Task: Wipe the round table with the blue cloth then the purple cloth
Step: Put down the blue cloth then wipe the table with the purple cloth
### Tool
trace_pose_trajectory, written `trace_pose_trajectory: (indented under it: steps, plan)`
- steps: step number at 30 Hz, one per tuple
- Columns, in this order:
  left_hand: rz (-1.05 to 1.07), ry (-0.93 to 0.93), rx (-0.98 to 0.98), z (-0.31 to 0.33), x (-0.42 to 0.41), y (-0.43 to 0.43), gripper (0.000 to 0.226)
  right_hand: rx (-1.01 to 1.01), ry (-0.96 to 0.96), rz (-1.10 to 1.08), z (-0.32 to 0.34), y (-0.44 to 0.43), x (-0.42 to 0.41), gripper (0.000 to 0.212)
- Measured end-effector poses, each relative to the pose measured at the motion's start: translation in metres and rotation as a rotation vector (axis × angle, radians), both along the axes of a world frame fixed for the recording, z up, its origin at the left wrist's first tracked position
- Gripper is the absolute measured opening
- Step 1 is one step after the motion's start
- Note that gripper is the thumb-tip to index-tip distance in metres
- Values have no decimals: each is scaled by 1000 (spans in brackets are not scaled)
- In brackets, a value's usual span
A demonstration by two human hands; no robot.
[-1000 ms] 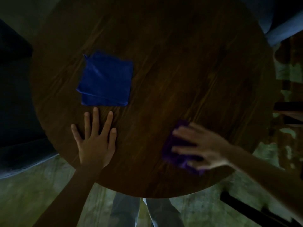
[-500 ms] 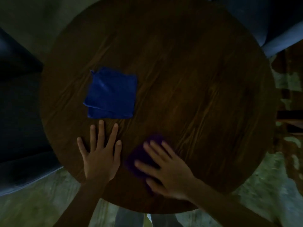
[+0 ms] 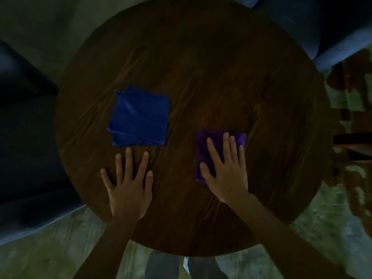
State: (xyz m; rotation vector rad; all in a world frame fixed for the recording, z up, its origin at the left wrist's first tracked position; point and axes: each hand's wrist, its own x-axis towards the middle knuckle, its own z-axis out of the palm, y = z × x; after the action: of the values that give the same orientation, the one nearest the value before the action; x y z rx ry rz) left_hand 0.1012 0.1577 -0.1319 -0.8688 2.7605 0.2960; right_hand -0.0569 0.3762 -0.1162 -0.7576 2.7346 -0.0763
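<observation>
Now on purple-cloth step, we judge: our right hand (image 3: 227, 170) spread flat, pressing purple cloth (image 3: 211, 141) onto counter (image 3: 221, 77). Left hand (image 3: 129, 188) spread, bracing on bare wood. Blue cloth (image 3: 138, 117) lies folded, untouched, just beyond left fingertips. Next: sweep cloth across far, unwiped side.

No readable text, labels or numbers anywhere.

- One round table (image 3: 201, 57), dark wood, in front of me.
- Two cloths on it: one blue cloth (image 3: 138, 117), one purple cloth (image 3: 207, 146).
- Two hands of mine on the table: left hand (image 3: 128, 190), right hand (image 3: 227, 174).
- Two blue seats: one blue chair (image 3: 26, 137) on my left, another blue chair (image 3: 314, 27) far right.
</observation>
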Motion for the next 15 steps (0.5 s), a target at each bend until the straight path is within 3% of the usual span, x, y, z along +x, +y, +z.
trace_pose_trajectory:
  steps: [5,10,15]
  plan:
    - [3,5,-5,1,-1,1,59,-18,-85,118,2,14,80,76]
    - [15,7,-2,3,-1,3,60,-29,-138,119,10,14,86,75]
    - [1,2,24,5,-1,1,60,-180,-144,19,37,11,39,47]
